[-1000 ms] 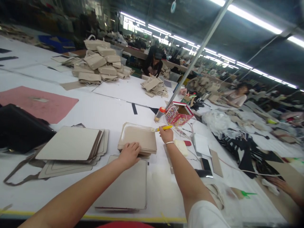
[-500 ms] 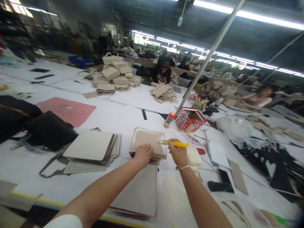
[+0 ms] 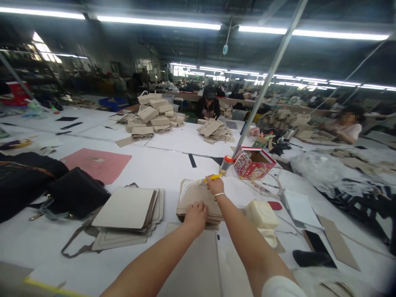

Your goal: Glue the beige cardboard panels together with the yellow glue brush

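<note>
A stack of beige panels (image 3: 192,197) lies on the white table in front of me. My left hand (image 3: 196,218) rests on its near edge, fingers laid over the top panel. In my right hand (image 3: 215,186) is a yellow-handled brush (image 3: 211,178), its tip at the top panel's far edge. A whitish, wet-looking band runs along the left and far edges of that panel. Closer to me, partly under my left forearm, are larger grey-beige boards (image 3: 194,264). To the left sits another pile of light panels (image 3: 125,206).
A red patterned box (image 3: 255,165) and a red-capped bottle (image 3: 227,163) stand beyond the stack by a slanted metal pole (image 3: 269,82). A cream plastic container (image 3: 261,214) is right of my forearm. Black bags (image 3: 77,192) lie left. Co-workers sit across the table.
My right hand has carried the brush from the panel's right side to its far edge. My left hand stays on the stack. The camera view has shifted.
</note>
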The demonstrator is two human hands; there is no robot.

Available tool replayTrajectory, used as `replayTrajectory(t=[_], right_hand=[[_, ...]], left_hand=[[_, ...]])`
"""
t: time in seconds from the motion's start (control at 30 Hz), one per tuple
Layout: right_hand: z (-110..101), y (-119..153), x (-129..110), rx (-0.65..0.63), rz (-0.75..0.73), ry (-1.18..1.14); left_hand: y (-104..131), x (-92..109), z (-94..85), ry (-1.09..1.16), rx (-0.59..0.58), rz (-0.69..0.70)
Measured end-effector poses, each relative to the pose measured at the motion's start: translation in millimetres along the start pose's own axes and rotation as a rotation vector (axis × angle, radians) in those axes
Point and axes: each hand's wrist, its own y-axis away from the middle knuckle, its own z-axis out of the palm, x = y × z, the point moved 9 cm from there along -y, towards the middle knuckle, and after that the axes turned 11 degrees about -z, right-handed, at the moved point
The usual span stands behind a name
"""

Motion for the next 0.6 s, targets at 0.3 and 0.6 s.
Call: replayTrajectory(t=[0.3,0.6], right_hand=[[-118,58,77,0.368,0.217,-0.132],[-156,161,50,0.464,0.108,-0.489]], left_hand=[[-13,0,-23.1,-0.03,-0.046,-0.012],[1,13,-31.3,-0.071,-0.088,0.125]])
